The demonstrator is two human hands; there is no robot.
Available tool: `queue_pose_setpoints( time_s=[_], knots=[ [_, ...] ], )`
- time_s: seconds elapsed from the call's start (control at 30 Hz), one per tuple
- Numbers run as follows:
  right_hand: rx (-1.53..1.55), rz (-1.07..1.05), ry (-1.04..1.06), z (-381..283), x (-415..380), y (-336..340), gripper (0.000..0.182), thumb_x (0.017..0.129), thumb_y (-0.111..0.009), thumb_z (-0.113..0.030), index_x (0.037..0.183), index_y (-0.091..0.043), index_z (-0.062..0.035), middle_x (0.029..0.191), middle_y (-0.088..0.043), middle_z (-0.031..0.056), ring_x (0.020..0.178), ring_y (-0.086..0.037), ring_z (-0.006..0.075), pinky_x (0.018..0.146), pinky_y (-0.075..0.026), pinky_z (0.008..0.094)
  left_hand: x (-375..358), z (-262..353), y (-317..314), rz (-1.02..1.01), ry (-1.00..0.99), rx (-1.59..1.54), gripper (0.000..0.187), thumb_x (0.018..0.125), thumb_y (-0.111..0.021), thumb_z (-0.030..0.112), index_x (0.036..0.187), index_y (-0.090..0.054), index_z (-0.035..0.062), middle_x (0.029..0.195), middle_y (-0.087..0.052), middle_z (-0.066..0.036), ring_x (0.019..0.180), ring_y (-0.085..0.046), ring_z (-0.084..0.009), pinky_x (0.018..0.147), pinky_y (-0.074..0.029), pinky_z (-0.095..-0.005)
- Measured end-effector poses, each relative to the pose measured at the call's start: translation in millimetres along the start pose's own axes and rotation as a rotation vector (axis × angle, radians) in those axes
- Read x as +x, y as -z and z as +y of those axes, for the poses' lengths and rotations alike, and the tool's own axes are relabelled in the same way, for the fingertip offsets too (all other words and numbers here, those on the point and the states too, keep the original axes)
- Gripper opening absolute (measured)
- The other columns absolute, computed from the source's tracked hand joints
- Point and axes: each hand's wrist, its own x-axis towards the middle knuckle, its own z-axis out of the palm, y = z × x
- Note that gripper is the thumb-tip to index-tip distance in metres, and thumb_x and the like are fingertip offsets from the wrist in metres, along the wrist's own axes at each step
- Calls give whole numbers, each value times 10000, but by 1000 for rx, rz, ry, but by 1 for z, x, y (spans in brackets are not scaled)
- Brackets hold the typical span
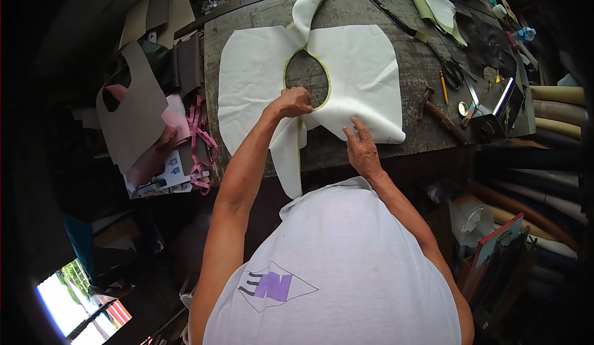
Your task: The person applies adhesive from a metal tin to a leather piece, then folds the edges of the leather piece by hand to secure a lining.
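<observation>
A large white sheet of material (pixel 359 67) lies on the wooden worktable, with a teardrop-shaped opening edged in yellow-green at its middle. One narrow flap stands up at the back of the opening, and another hangs over the table's front edge. At the front left rim of the opening, my left hand (pixel 293 102) is closed on the white material, its fingertips partly hidden. My right hand (pixel 361 147) has its fingers apart and rests at the sheet's front edge, where the material is curled towards the right corner.
The worktable (pixel 247 8) holds a hammer (pixel 442 119), an orange pencil (pixel 443 86), black scissors (pixel 455 73) and a long dark strip (pixel 383 8) on the right. Grey pattern pieces (pixel 133 107) and a pink tape (pixel 197 141) lie left. Rolls of material (pixel 557 110) are stacked far right.
</observation>
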Motion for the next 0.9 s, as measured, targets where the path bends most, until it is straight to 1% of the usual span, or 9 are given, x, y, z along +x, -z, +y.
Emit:
queue_pose_setpoints(
  time_s=[0.17, 0.2, 0.33, 0.5, 0.63, 0.7, 0.73, 0.83, 0.9],
  knots=[
    [-90, -99, -38, 9, -14, -6, 545, 847, -590, -2, 1378, -501, -87, 1475, -371, 224, 1227, -518, 395, 1036, -441, 471, -3, -4, -28, 275, -227, 98, 162, 765, -634, 200, 850, -675, 69, 895, -574, -106, 1016, -552, -310, 1004, -353, -451],
    [-118, -101, -18, 9, -18, -5, 546, 853, -591, -10, 1384, -497, -91, 1483, -363, 223, 1227, -518, 398, 1037, -440, 471, -9, -1, -27, 347, -233, 128, 182, 823, -609, 181, 893, -707, 45, 1090, -666, -120, 998, -612, -274, 918, -424, -416],
    [-175, -104, -14, 14, -45, 7, 539, 874, -599, -43, 1398, -487, -98, 1503, -346, 219, 1224, -519, 397, 1031, -444, 462, -29, -5, -12, 274, -84, -1064, 316, 1000, -577, 258, 1210, -624, 26, 1121, -662, -64, 1135, -559, -143, 1048, -358, -291],
    [-95, 71, -242, 35, -101, 39, 535, 879, -638, -88, 1394, -490, -97, 1486, -370, 204, 1232, -522, 366, 1044, -439, 441, -60, -54, -28, 724, -12, -1048, 361, 1030, -490, 331, 1201, -642, 51, 1170, -669, -97, 1177, -574, -196, 1074, -327, -380],
    [-58, 496, -790, 116, -177, 50, 500, 920, -621, -166, 1380, -473, -36, 1397, -444, 234, 1258, -481, 393, 1032, -434, 457, -109, -75, -42, 764, 47, -1143, 264, 1033, -511, 226, 1177, -637, 44, 1068, -684, -74, 1059, -637, -184, 960, -457, -346],
    [152, 499, -1416, 155, -195, 72, 506, 907, -635, -207, 1343, -495, 8, 1314, -539, 246, 1247, -515, 396, 1029, -442, 445, -133, -69, -45, 768, 38, -1163, 230, 1016, -544, 176, 1181, -627, 39, 1033, -688, -76, 1018, -653, -183, 918, -495, -338],
    [346, 591, -1569, 199, -220, 64, 515, 899, -638, -213, 1345, -500, 4, 1306, -547, 245, 1202, -554, 392, 1003, -462, 447, -143, -64, -46, 785, 39, -1140, 219, 1007, -557, 147, 1182, -623, 34, 1034, -684, -75, 1000, -659, -184, 904, -509, -332],
    [-185, 489, -1100, 202, -201, 112, 477, 902, -637, -188, 1327, -516, -8, 1148, -619, 197, 1015, -637, 273, 908, -495, 418, -163, -38, -51, 867, 37, -1144, 209, 1007, -545, 115, 1181, -608, 18, 1036, -676, -87, 999, -659, -185, 915, -515, -334],
    [-73, 515, -1035, 200, -173, 145, 473, 903, -637, -191, 1327, -521, -18, 1170, -608, 195, 1010, -638, 272, 896, -500, 411, -166, -12, -56, 894, -11, -1184, 205, 1006, -541, 102, 1178, -603, 10, 1033, -675, -94, 999, -657, -186, 921, -517, -343]
  ],
)
